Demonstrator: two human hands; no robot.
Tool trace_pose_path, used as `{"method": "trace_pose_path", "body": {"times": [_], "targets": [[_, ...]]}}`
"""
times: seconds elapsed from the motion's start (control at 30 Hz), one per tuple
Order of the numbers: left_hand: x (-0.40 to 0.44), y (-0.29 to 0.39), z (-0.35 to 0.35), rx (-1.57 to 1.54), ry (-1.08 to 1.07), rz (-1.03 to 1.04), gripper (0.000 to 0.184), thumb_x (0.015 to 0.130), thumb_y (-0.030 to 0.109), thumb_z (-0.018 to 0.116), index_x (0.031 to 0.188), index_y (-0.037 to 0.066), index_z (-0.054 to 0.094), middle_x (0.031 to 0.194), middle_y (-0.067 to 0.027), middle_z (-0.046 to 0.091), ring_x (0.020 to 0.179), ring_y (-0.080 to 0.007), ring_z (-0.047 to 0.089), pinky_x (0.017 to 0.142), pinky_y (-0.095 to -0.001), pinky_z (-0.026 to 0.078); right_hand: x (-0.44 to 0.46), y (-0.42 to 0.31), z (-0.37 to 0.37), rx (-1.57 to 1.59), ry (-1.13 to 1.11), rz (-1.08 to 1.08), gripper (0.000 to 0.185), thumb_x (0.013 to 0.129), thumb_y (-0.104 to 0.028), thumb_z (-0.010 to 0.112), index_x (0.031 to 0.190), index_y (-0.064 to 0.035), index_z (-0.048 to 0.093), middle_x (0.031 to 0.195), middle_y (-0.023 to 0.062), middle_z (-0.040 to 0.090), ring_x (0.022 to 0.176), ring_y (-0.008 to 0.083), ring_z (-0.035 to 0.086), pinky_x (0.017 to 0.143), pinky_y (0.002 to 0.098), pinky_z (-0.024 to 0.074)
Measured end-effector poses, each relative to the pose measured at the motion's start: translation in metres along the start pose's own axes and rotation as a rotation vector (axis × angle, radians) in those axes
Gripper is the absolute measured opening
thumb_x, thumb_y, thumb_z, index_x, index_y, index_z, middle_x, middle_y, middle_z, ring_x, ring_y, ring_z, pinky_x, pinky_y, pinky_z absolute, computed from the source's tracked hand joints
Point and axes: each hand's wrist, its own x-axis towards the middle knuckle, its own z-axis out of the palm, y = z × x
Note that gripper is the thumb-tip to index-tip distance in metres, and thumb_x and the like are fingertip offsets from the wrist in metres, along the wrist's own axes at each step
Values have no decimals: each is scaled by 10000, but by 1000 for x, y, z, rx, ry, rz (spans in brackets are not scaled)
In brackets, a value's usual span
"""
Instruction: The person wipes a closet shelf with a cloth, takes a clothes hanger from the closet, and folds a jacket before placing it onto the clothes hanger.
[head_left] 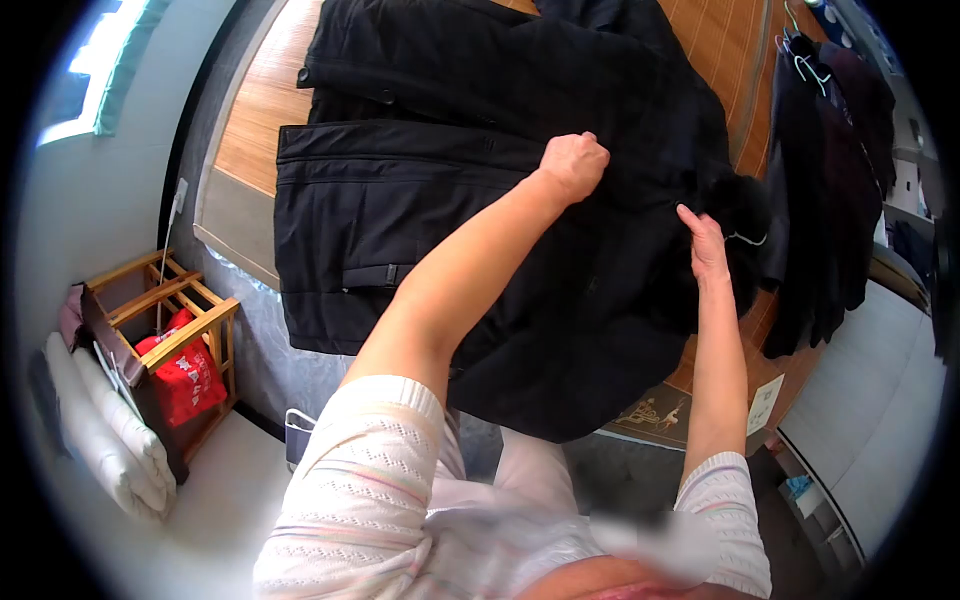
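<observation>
A black coat (400, 210) lies spread over the bed mat, its hem toward the left and its dark furry collar (742, 205) at the right. My left hand (575, 166) is closed on the coat's front near the middle, the fingers curled into the cloth. Near the collar, my right hand (706, 240) grips the coat's edge, with the thumb stretched along it. A thin light hanger hook (748, 239) sticks out beside the collar, just right of my right hand. The coat's lower edge hangs over the side of the bed.
More dark clothes on hangers (825, 200) lie at the right. The woven mat (250, 130) shows around the coat. At the lower left stand a wooden rack (215, 318), a red bag (185, 375) and rolled white bedding (115, 430). A white cabinet (870, 370) is at the right.
</observation>
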Motion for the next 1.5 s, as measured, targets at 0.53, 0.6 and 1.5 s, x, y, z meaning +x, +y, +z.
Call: {"method": "trace_pose_path", "body": {"times": [0.53,0.6,1.5], "targets": [[26,-2,-2,-522,55,-768,237,748,153,486,858,70,678,949,-182,628,922,-325,593,798,-375,482,1,4,1,-45,93,-18,176,752,-122,696,814,11,599,901,49,608,844,126,552,782,241,426],[26,-24,19,-752,-48,-545,181,731,70,519,827,46,671,842,-131,636,814,-256,605,777,-318,495,2,5,3,-47,94,-5,177,749,-126,699,810,8,600,897,48,609,840,123,552,776,237,427],[-148,-188,-134,169,-117,-237,273,728,231,608,981,141,659,894,-99,646,910,-263,595,784,-372,477,23,23,-7,-263,227,-24,305,709,-169,746,610,-84,471,742,11,530,717,109,497,686,259,437]]}}
